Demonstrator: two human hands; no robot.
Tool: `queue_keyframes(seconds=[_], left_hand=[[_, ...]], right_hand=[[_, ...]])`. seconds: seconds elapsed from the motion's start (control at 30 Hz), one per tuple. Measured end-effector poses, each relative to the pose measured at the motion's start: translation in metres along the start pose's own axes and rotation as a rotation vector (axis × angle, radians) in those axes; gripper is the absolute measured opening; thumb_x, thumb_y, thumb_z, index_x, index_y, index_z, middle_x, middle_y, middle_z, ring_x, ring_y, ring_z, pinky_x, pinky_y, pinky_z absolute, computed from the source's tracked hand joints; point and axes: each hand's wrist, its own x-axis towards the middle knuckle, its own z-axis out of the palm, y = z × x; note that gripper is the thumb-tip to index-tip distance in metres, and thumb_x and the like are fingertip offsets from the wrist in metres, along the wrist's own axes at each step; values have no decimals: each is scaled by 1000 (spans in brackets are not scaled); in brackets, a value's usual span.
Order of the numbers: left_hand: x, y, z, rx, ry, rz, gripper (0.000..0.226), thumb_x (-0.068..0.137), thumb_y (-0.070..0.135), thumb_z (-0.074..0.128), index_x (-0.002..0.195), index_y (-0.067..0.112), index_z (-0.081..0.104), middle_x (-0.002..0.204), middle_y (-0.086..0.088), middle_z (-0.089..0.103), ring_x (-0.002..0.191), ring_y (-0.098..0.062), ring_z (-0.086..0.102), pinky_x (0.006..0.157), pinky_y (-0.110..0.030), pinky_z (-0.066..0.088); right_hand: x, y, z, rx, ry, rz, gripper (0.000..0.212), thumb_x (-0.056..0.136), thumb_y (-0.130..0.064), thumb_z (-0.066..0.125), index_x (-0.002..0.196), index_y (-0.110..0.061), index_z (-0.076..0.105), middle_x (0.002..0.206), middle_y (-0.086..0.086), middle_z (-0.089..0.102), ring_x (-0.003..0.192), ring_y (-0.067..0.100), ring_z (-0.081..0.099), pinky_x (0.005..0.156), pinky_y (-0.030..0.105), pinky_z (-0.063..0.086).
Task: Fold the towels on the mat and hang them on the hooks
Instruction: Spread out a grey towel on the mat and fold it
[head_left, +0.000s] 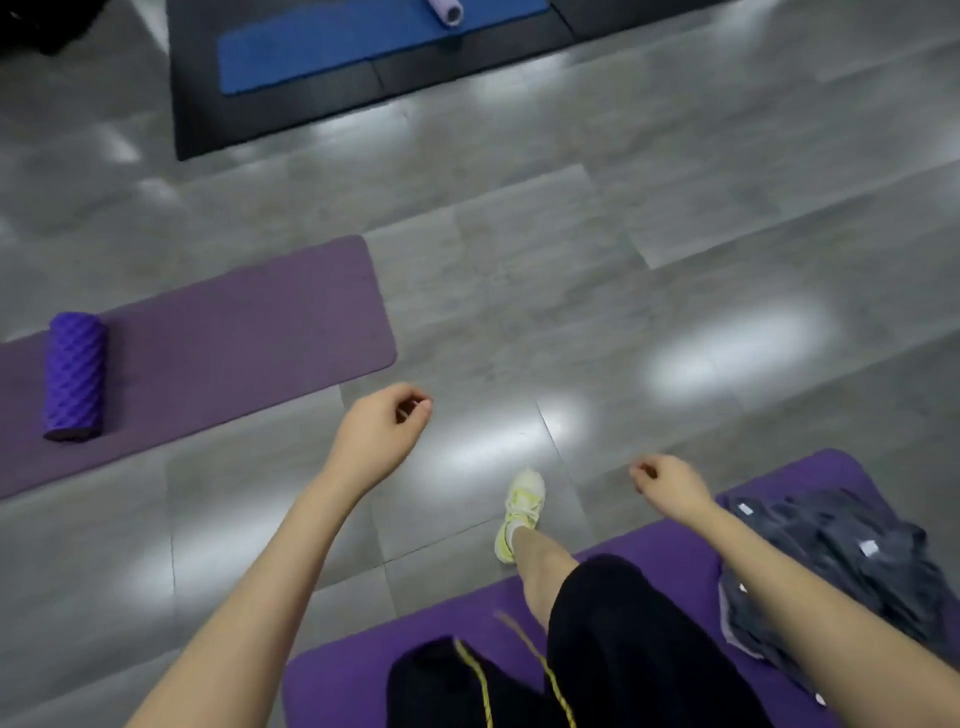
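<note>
The left hand (384, 431) and right hand (670, 488) hang loosely curled, holding nothing. Crumpled grey towels (831, 561) lie just behind the right hand on the purple mat (670, 543), seemingly unfolded.

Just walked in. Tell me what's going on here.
A person stands at a purple mat, one foot in a pale yellow shoe out on the grey floor. Neither hand holds anything: the left hand and right hand are held out in front, fingers loosely curled. The grey towels lie in a crumpled heap on the mat beside the right forearm, not yet folded. No hooks are in view. To the left, a foam roller sits on a second mat.
</note>
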Motion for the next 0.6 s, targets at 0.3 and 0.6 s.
queue_keyframes(seconds=[0.3, 0.6], left_hand=[[220, 130, 20, 151, -280, 289, 14, 91, 25, 54, 93, 17, 66, 83, 8, 62, 80, -13, 59, 68, -24, 39], [332, 290, 114, 364, -684, 783, 13, 90, 24, 55, 91, 17, 66, 82, 5, 63, 76, -13, 56, 66, -23, 35]], right_hand=[[85, -28, -91, 191, 79, 229, 19, 93, -24, 52, 78, -17, 59, 78, 4, 62, 80, 24, 57, 66, 30, 38], [77, -9, -118, 642, 423, 723, 16, 92, -25, 54, 86, -20, 67, 87, 3, 67, 90, 24, 62, 74, 31, 44]])
